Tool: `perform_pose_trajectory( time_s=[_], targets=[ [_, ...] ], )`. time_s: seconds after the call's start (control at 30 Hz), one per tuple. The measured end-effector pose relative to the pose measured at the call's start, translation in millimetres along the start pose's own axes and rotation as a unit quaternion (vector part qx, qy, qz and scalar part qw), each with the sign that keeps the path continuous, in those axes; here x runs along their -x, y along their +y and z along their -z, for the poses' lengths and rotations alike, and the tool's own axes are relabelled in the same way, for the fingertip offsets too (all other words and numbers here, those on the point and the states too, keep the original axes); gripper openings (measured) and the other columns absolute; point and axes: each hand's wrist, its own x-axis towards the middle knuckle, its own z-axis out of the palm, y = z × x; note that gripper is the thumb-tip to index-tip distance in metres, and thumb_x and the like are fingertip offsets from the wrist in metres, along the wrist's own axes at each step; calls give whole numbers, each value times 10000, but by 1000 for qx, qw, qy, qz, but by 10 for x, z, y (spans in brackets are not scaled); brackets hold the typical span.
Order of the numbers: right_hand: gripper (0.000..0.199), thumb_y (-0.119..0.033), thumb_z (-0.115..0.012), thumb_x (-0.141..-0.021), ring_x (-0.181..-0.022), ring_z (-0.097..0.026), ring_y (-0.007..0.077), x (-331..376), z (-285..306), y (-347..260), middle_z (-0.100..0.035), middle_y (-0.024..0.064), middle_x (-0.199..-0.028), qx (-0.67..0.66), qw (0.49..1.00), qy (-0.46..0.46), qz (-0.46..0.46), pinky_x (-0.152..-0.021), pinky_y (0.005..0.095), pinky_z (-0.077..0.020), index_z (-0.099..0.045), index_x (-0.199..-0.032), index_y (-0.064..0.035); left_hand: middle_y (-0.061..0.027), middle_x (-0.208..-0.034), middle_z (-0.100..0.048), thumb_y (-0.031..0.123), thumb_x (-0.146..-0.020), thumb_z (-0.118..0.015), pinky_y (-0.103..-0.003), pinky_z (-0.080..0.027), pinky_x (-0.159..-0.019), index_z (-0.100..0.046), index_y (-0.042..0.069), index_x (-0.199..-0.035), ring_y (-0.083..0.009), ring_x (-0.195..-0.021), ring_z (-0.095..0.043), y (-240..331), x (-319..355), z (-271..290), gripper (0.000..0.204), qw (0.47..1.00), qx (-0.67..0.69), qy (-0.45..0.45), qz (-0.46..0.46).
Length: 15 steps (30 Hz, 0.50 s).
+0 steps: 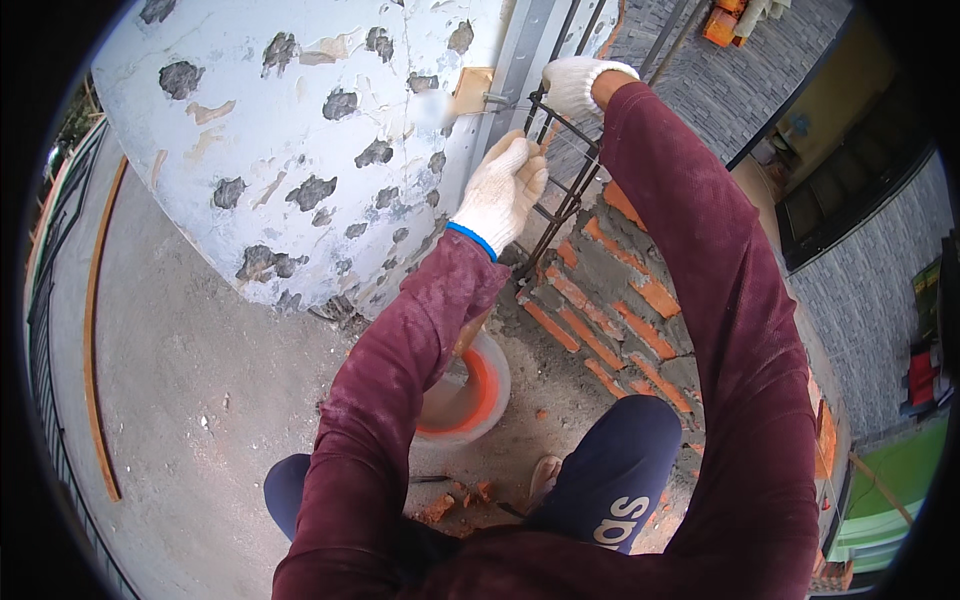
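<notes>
My left hand (503, 190), in a white knit glove with a blue cuff, is closed beside a rebar cage (572, 195); what its curled fingers hold, if anything, is hidden. Higher up, my right hand (580, 85), also gloved, wraps over the cage's dark upright bars. The cage, with square ties, rises from the end of a low brick wall (610, 290) with wet grey mortar. Left of the bars stands a long grey metal channel (513, 75) against the wall edge. A small wooden block (473, 90) sits there near a metal pin, with a thin line running toward the bars.
A chipped white wall (300, 130) fills the upper left. Below my left forearm, an orange-rimmed bucket (490, 385) stands on the concrete floor (200, 370), with brick pieces (437, 508) near my foot. A long wooden strip (92, 340) lies left. Grey tiled walls (860, 340) stand right.
</notes>
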Motion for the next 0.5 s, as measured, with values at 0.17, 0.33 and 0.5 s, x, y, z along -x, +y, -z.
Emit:
perform_pose_trajectory(
  time_s=[0.17, 0.33, 0.5],
  targets=[
    [414, -293, -670, -877, -974, -741, 323, 243, 149, -219, -764, 176, -1085, 10, 996, -76, 39, -827, 470, -589, -752, -1156, 1, -76, -1128, -617, 197, -1046, -626, -282, -604, -785, -549, 80, -1335, -167, -907, -645, 93, 10, -77, 322, 999, 6, 35, -13],
    [474, -207, -758, -783, -1022, -720, 354, 261, 184, -258, -731, 227, -1101, -69, 996, 45, 18, -833, 414, -584, -674, -1186, 26, -71, -1117, -638, 195, -1035, -637, -276, -597, -757, -556, 90, -1356, -155, -898, -650, 139, -3, -54, 348, 998, 1, 53, -18],
    [301, -83, -637, -805, -997, -725, 372, 465, 99, -211, -753, 188, -1052, -84, 983, 137, 90, -895, 434, -571, -766, -1077, -58, -83, -1171, -629, 206, -1040, -636, -296, -594, -784, -532, 79, -1395, -172, -948, -651, 92, -67, -25, 391, 998, -28, 63, -15]
  ],
)
